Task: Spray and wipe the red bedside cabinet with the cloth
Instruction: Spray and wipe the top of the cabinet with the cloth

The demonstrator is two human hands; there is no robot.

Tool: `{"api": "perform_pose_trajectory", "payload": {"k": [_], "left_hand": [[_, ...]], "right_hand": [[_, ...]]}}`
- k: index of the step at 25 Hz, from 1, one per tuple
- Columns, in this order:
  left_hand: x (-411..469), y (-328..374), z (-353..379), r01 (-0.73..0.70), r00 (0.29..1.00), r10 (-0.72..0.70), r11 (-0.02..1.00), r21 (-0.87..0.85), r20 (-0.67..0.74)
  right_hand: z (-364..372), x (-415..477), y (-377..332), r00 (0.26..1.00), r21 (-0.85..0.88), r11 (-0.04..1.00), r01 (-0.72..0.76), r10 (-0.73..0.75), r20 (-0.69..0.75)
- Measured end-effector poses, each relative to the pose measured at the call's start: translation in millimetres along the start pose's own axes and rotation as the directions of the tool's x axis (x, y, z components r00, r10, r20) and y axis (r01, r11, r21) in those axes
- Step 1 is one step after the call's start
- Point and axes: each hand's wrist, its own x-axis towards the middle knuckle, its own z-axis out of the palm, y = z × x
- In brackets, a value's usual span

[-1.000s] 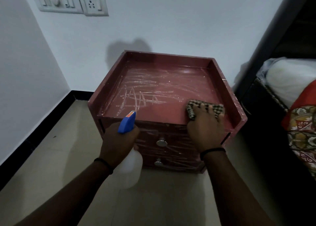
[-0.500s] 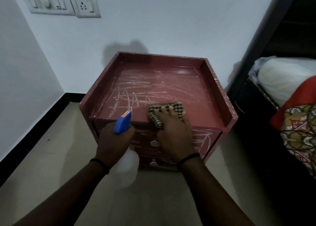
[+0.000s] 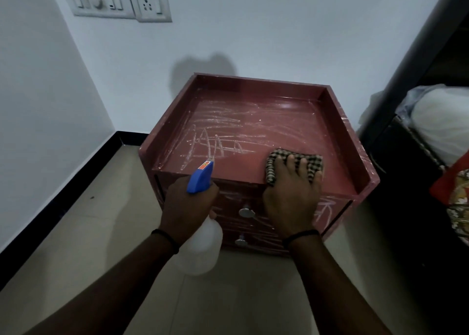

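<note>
The red bedside cabinet stands against the white wall, its recessed top streaked with white scribbles. My right hand presses a checked cloth flat on the top near the front edge, right of centre, with fingers spread over it. My left hand grips a spray bottle with a blue head in front of the cabinet's left front corner. The blue nozzle points toward the top. The translucent white body hangs below my hand.
Two drawers with metal knobs face me, also scribbled. A bed with bedding and a dark frame stands close on the right. The left wall with black skirting closes the corner. A switch panel and socket sit high on the wall. Tiled floor lies below.
My right hand slid the cloth left along the front of the top, then back to the right. My left hand kept the spray bottle in about the same place.
</note>
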Motion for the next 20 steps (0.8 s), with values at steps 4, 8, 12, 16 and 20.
{"api": "perform_pose_trajectory", "payload": {"k": [4, 8, 12, 16, 20], "left_hand": [[-3.6, 0.9, -7.5, 0.000, 1.000, 0.000, 0.999, 0.034, -0.020], [-7.4, 2.4, -16.7, 0.028, 0.997, -0.026, 0.999, 0.027, -0.066], [-8.4, -8.4, -36.2, 0.052, 0.988, -0.046, 0.998, 0.039, -0.149], [-14.6, -6.7, -49.1, 0.077, 0.978, -0.055, 0.992, 0.103, -0.203], [-11.2, -11.8, -54.2, 0.082, 0.977, -0.061, 0.992, 0.094, -0.206]], "right_hand": [[8.0, -4.8, -33.1, 0.994, 0.070, 0.992, 0.107, -0.106, -0.016], [7.3, -4.8, -45.7, 0.982, 0.089, 0.984, 0.155, -0.163, 0.095], [1.5, -7.2, -57.5, 0.969, 0.139, 0.968, 0.208, -0.224, 0.107], [-1.3, -10.9, -78.5, 0.892, 0.506, 0.803, 0.316, -0.432, 0.129], [-29.2, 3.4, -71.8, 0.951, 0.972, 0.197, -0.129, -0.254, 0.177]]}}
